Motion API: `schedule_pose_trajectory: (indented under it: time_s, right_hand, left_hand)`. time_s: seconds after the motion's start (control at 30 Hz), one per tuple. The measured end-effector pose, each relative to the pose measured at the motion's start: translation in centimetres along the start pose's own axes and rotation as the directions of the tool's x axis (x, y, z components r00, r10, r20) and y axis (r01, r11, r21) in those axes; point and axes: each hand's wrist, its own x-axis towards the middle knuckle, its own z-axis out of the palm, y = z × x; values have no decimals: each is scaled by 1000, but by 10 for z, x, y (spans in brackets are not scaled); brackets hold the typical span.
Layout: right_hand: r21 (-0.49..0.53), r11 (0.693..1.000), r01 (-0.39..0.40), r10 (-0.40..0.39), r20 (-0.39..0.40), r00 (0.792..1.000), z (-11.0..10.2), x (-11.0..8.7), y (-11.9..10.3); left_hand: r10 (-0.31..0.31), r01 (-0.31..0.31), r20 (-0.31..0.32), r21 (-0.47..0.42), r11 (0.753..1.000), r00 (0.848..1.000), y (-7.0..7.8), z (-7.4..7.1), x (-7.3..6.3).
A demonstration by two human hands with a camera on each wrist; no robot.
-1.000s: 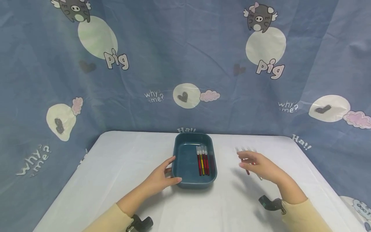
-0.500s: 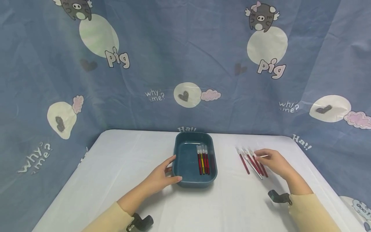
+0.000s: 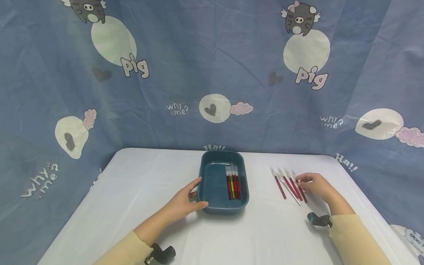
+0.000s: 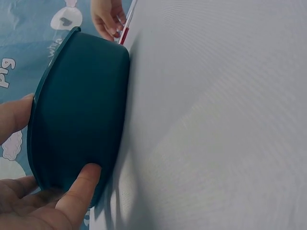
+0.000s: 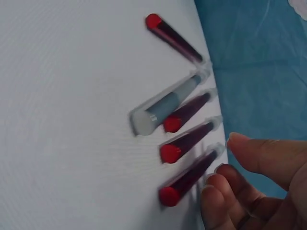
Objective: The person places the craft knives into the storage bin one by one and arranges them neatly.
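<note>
The left hand rests against a dark teal plastic tray, its thumb on the near wall and a fingertip at the rim. Inside the tray lie several slim pen-like sticks with clear caps, most red and one yellow. To its right, several more lie on the table: a red one at the left, a silver one and further red ones. The right hand reaches to the capped end of the rightmost red stick, a gap showing between thumb and index finger.
A white-covered table bears everything. Behind it hangs a blue printed cloth. Each wrist wears a small black camera, such as the right one.
My right hand has moved from above the left of the loose sticks to the rightmost red one, uncovering the others. The left hand stays at the tray.
</note>
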Motion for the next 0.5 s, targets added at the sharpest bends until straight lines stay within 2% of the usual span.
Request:
schedule_pose_trajectory:
  time_s: [0.2,0.5]
  right_hand:
    - [9,1000,-30,30,16,999,4,5,7]
    - [-1,999,-42,42,-12,999,6,14,11]
  left_hand:
    - [-14,15,7,-11,1000,1000,1,1,-1]
    - [-32,32,-9,-10,999,999,3,1,-2]
